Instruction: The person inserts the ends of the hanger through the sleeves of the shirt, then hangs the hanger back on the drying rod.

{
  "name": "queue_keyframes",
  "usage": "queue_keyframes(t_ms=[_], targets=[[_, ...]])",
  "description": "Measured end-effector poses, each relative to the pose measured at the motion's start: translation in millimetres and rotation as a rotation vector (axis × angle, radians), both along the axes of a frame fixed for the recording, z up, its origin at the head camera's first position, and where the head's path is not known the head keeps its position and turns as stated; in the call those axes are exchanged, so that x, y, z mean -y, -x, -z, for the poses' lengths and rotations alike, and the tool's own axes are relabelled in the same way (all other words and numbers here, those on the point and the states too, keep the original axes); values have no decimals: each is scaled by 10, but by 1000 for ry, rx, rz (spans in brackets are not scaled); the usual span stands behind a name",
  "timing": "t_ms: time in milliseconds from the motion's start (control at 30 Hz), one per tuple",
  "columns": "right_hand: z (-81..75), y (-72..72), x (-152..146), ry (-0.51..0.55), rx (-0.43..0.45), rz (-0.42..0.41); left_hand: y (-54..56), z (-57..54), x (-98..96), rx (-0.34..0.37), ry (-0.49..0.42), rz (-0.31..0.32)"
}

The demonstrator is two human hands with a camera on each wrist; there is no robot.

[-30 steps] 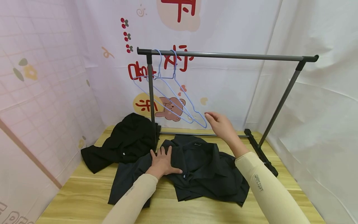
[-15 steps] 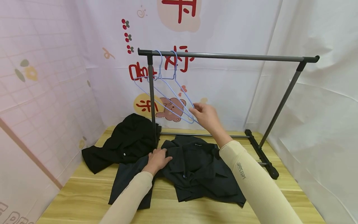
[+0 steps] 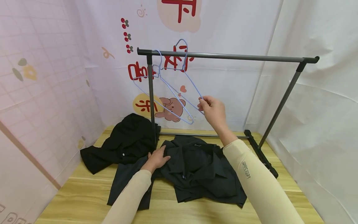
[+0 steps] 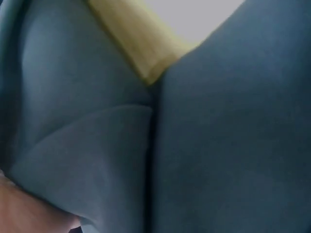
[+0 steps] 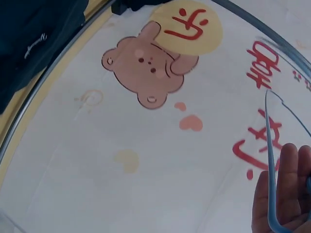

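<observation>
My right hand (image 3: 213,111) pinches the sloping arm of a light blue wire hanger (image 3: 193,84) between thumb and fingers. The hanger's hook rises above the rack's top bar (image 3: 237,56). In the right wrist view, the blue hanger (image 5: 270,145) crosses in front of the fingers. A dark navy shirt (image 3: 201,168) lies spread on the wooden table, collar toward the rack. My left hand (image 3: 156,159) grips the shirt near its collar's left side, fingertips hidden by cloth. Dark cloth (image 4: 233,121) fills most of the left wrist view.
A second blue hanger (image 3: 161,59) hangs at the bar's left end. Behind my left hand, a crumpled black garment (image 3: 128,137) lies by the rack's left upright (image 3: 152,93). The rack's black right foot (image 3: 261,154) rests on the table (image 3: 84,199). Printed curtains (image 3: 229,93) enclose the back and sides.
My right hand moved in to the front hanger, took hold of it and raised its hook above the bar. My left hand went from spread fingers to gripping the shirt.
</observation>
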State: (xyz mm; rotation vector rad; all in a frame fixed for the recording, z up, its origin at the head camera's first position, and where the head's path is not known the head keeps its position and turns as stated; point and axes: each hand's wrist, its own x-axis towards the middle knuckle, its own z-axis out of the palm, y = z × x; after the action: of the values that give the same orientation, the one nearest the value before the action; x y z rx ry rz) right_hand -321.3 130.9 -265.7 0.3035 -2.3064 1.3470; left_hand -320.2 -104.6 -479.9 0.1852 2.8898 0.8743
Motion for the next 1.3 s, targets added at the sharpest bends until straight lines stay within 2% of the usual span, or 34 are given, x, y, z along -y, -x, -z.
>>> queue_keyframes(t_ms=[167,333,467,567,700,800,967,1133,1300], targets=[[-19,-75,-224,26,-71,28,39,20,10,0,4,17],[97,-170,-557,14,-114,59,106,-9,-12,47,-3,61],[293,-271,-873,7,-135,81,120,-37,-23,40,-1,74],[498,-372,-1154,-33,-164,118,128,-52,-28,-15,-17,83],[806,-550,-1547,-144,-193,149,159,-81,-19,-104,-67,131],[1010,-698,-1806,-229,-185,108,176,-96,4,-151,-84,158],[1230,-893,-2152,-298,-122,-51,160,-97,3,-168,-76,158],[1338,-955,-2362,-359,-72,-187,137,-84,-21,-128,-123,141],[1357,-998,-2518,-355,31,-222,122,-100,-67,-120,-136,155]])
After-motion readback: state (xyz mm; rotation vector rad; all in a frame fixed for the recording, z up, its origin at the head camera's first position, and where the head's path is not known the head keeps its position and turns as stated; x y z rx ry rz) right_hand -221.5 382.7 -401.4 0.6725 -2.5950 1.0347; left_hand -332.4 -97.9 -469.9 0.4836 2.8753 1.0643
